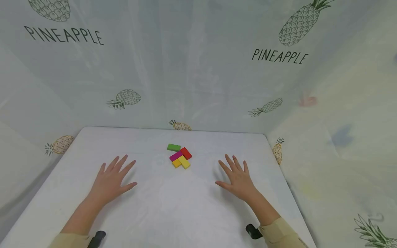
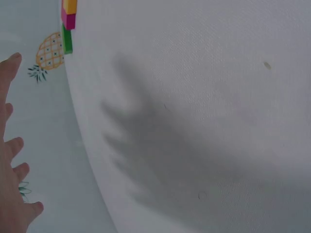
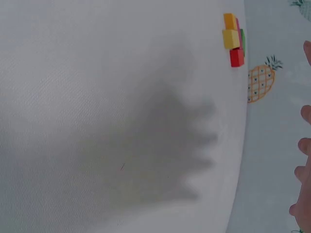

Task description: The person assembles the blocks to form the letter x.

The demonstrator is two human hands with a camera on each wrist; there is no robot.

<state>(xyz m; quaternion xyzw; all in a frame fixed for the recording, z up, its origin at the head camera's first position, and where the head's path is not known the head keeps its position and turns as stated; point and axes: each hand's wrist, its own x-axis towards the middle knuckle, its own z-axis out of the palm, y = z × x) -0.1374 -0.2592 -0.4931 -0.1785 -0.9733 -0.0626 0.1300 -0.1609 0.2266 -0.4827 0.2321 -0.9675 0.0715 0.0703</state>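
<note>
Several coloured blocks lie in a loose cluster toward the back of the white table: a green block (image 1: 174, 147), a red block (image 1: 186, 153), a purple block (image 1: 176, 156), a yellow block (image 1: 184, 162) and an orange block (image 1: 176, 163). The yellow one appears to lean on or touch its neighbours. To the left of the cluster my left hand (image 1: 110, 181) hovers over the table, fingers spread and holding nothing. On the other side my right hand (image 1: 237, 181) is likewise spread, apart from the blocks. Both wrist views show the hands' shadows on the tabletop.
The white table (image 1: 186, 206) has its back edge just beyond the blocks. Behind it hangs a pale curtain (image 1: 192, 69) printed with pineapples, which also runs along both sides. Dark wrist devices (image 1: 253, 231) sit at the sleeve cuffs.
</note>
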